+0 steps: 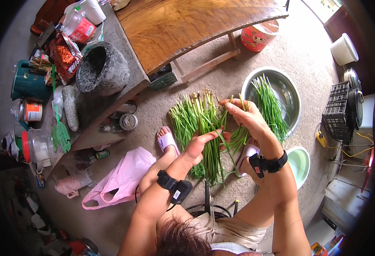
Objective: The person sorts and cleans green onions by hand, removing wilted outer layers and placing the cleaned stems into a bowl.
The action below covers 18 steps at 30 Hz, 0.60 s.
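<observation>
My left hand [203, 144] is curled around a bunch of long green leafy stalks [211, 160], their pale root ends pointing away from me. My right hand [251, 116], just right of it, pinches a few loose stalks [241, 100] by their upper ends, with the leaves hanging below. A thicker heap of thin green stalks, like chives [182, 118], lies on the floor left of the bunch. To the right, another sheaf of thin green stalks [267, 102] with whitish ends leans inside a metal basin [294, 86].
A pale green basin [299, 166] stands right of my right forearm. The pink plastic bag [123, 179] lies left of my leg. A stone mortar [102, 68] rests on the concrete counter [133, 80] beside a wooden tabletop [187, 25]. Far right is a black crate [336, 102].
</observation>
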{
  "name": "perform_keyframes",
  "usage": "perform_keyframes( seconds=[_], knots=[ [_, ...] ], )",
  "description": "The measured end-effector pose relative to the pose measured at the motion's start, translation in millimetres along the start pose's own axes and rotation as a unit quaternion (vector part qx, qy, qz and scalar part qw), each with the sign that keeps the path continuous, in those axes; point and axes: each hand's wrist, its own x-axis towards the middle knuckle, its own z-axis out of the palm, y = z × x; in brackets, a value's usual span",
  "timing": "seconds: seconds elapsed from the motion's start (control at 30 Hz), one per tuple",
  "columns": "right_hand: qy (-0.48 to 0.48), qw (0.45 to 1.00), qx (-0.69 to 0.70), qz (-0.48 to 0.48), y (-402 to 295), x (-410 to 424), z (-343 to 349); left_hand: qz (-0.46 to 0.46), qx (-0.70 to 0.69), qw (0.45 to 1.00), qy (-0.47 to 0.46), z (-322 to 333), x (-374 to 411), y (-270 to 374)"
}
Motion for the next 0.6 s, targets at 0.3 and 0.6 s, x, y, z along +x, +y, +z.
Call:
perform_keyframes(
  seconds=[0.3,0.6],
  knots=[
    [0.106,0.993,0.052,-0.024,14,8,-19,0.071,-0.038,0.997,0.014,5,1,7],
    [0.238,0.952,0.163,-0.102,7,5,-48,0.140,-0.044,0.989,0.006,-12,2,15]
  ],
)
